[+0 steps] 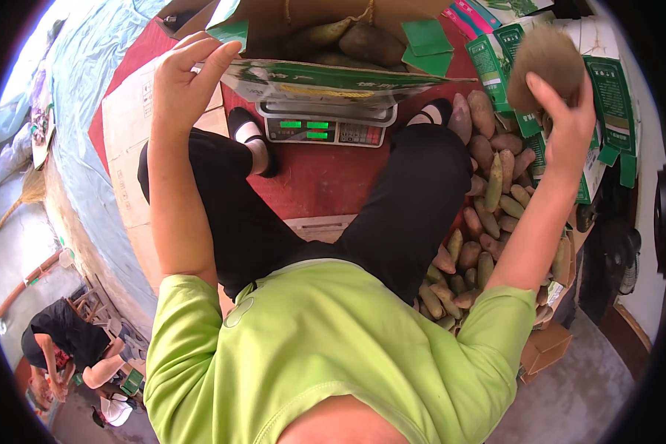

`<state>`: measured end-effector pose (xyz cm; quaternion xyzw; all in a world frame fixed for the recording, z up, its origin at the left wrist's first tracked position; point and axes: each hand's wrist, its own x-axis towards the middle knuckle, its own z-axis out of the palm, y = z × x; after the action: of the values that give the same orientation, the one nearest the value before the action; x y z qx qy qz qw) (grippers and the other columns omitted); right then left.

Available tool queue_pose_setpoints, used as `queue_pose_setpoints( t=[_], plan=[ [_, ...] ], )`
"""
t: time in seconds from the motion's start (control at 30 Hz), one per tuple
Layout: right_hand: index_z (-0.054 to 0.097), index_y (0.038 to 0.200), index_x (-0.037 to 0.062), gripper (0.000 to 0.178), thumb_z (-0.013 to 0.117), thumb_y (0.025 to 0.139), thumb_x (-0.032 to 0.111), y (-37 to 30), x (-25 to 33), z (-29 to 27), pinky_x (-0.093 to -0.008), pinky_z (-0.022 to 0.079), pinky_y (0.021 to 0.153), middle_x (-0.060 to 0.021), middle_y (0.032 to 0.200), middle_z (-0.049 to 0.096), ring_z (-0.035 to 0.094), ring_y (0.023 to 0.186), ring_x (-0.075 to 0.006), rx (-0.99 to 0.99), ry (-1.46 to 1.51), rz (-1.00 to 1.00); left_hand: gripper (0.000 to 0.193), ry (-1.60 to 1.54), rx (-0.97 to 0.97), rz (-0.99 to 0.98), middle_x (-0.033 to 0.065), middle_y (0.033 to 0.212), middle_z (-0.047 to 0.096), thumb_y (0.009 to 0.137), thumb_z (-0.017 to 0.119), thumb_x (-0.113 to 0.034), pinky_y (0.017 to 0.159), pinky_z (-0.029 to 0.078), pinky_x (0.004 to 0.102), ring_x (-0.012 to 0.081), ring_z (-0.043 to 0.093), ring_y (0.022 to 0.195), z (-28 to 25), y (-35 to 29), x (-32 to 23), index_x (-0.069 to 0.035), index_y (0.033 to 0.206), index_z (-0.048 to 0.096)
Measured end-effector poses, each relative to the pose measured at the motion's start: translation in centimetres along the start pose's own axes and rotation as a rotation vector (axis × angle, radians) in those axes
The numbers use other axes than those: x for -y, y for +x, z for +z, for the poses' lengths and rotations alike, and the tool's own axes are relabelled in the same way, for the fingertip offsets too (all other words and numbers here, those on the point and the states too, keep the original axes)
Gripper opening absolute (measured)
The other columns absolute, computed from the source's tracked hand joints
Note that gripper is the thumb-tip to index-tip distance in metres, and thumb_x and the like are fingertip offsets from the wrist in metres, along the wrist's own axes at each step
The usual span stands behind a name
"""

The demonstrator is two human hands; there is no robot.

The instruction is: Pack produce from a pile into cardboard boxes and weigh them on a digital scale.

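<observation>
My left hand (185,81) is closed at the near left corner of an open green-and-white carton (303,78), with its thumb against the flap edge. Inside the carton lie large brown tubers (370,43). Under the carton's near side shows a digital scale (322,132) with lit green displays. Raised at the far right, my right hand (570,122) grips a big, rounded brown tuber (546,65), blurred by motion. Below that hand, a heap of long, reddish and greenish tubers (488,155) lies beside my right leg.
Green printed cartons (614,111) stand at the right, beyond the heap. Flattened brown cardboard (129,140) lies on the red floor covering (311,181) by my left leg. Pale blue sheeting (85,96) covers the left side. Another person (70,337) bends over at the lower left.
</observation>
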<state>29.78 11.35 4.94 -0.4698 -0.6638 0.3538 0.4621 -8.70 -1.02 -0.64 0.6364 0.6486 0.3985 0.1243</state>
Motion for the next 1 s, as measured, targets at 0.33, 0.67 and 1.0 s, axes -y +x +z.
queue_pose_setpoints(
  t=[0.33, 0.67, 1.0],
  plan=[
    [0.055, 0.114, 0.0018, 0.069, 0.076, 0.053, 0.026, 5.5, 3.5, 16.7, -0.0366, 0.045, 0.089, -0.0220, 0.108, 0.060, 0.057, 0.103, -0.0325, 0.712, -0.670, -0.179, 0.020, -0.069, 0.059, 0.047, 0.0031, 0.071, 0.055, 0.086, 0.061, -0.014, 0.064, 0.039, 0.0223, 0.0089, 0.051, 0.069, 0.2, 0.6, -0.6, 0.005, 0.078, 0.062],
    [0.061, 0.105, -0.0003, 0.039, 0.066, 0.069, 0.014, 4.2, 0.7, 19.4, -0.0354, 0.050, 0.077, -0.0148, 0.088, 0.065, 0.063, 0.083, -0.0267, 0.715, -0.470, -0.262, 0.017, -0.038, 0.105, 0.034, 0.0033, 0.078, 0.061, 0.088, 0.058, -0.011, 0.073, 0.043, 0.0224, 0.0102, 0.056, 0.078, -1.4, -0.5, -0.3, 0.004, 0.084, 0.064],
    [0.059, 0.109, 0.0031, 0.031, 0.066, 0.080, 0.011, 0.2, -5.6, 3.9, -0.0219, 0.044, 0.075, -0.0050, 0.093, 0.062, 0.057, 0.084, -0.0095, 0.189, 0.050, 0.157, 0.026, 0.026, -0.002, -0.369, 0.0073, 0.100, 0.065, 0.092, 0.048, -0.017, 0.088, 0.042, 0.0252, 0.0146, 0.059, 0.095, -7.6, -8.2, 4.1, 0.001, 0.103, 0.065]
  ],
)
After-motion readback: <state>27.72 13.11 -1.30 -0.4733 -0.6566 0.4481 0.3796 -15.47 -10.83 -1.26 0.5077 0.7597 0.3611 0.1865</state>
